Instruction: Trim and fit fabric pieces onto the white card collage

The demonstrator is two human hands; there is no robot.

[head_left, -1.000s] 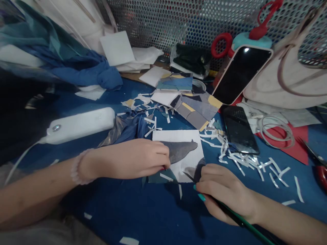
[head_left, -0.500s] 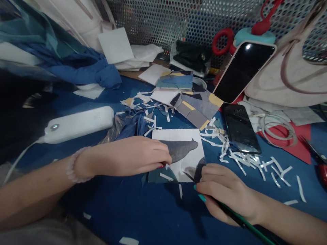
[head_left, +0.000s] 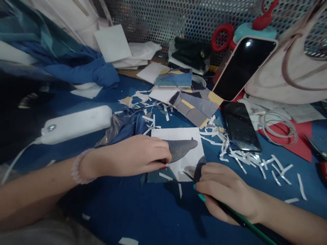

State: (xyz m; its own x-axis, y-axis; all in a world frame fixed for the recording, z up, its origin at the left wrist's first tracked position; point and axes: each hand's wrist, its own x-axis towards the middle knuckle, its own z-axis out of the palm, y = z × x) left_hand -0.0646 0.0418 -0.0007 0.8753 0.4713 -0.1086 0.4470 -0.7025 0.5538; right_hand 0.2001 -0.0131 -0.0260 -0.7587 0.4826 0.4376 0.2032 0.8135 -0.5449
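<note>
A white square board point(head_left: 184, 133) lies on the blue tabletop, bearing a grey curved piece point(head_left: 180, 150) and a dark teal piece point(head_left: 155, 176) at its lower left corner. My left hand point(head_left: 143, 154) rests over the board's left side, fingers curled and pinched; a tiny white bit shows at the fingertips, too small to name. In my right hand point(head_left: 224, 190) is a slim green-handled tool point(head_left: 251, 229) with a dark pointed tip, held like a pen. That tip points at the board's lower edge, beside a dark corner piece point(head_left: 199, 166) partly covered by the hand.
White paper strips point(head_left: 252, 160) are scattered right of the board. Behind it lie several patterned squares point(head_left: 194, 109). A black phone point(head_left: 240, 126) lies flat, another phone point(head_left: 246, 68) leans upright, a white power bank point(head_left: 76, 124) sits left, and scissors point(head_left: 316, 148) lie far right.
My left hand's wrist has shifted slightly, its fingers staying at the same spot on the board. The right hand and its tool have hardly moved. The whole view has tilted a little.
</note>
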